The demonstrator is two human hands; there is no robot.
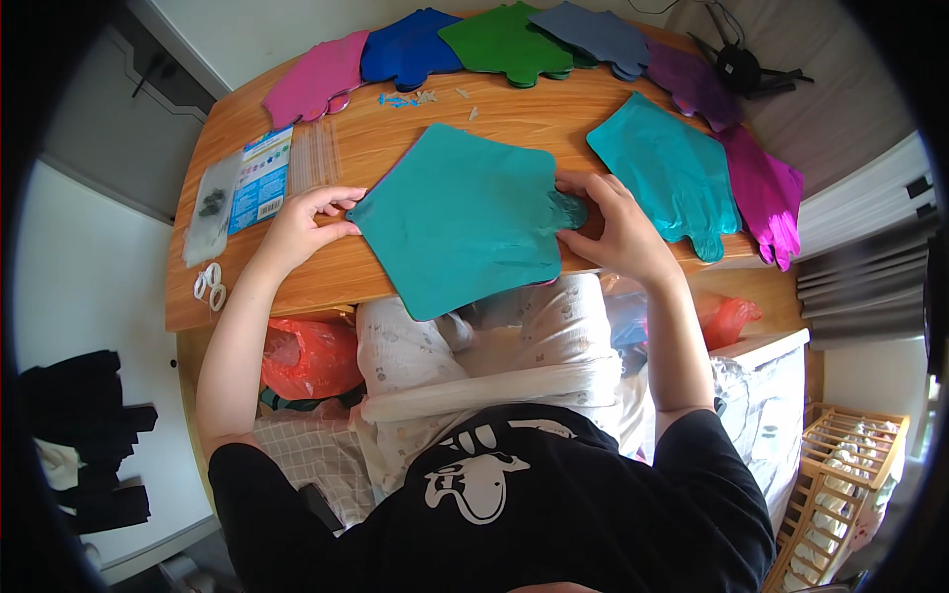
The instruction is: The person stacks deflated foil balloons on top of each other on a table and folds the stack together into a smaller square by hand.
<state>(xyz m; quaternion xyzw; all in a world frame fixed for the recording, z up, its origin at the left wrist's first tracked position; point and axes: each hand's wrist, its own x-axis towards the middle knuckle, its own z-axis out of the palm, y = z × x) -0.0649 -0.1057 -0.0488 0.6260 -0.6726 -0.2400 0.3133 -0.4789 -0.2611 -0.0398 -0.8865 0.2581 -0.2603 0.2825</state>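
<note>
A flat, uninflated-looking teal foil balloon (460,217) with pointed corners lies in front of me, overhanging the table's near edge. Its left corner is pinched between the thumb and fingers of my left hand (300,232). On the opposite side, my right hand (621,229) grips the crinkled tail end between thumb and fingers. A purple edge peeks out from beneath the teal sheet. To the right lies another teal foil balloon (667,178), tail toward me, partly beside a magenta one (766,198).
Along the table's (395,148) far edge lie pink (318,79), blue (410,47), green (509,44), grey-blue (598,38) and purple (692,81) foil balloons. A blue-white package (262,178), clear pouch (210,212) and white rings (210,287) sit left. A black device (739,69) stands far right.
</note>
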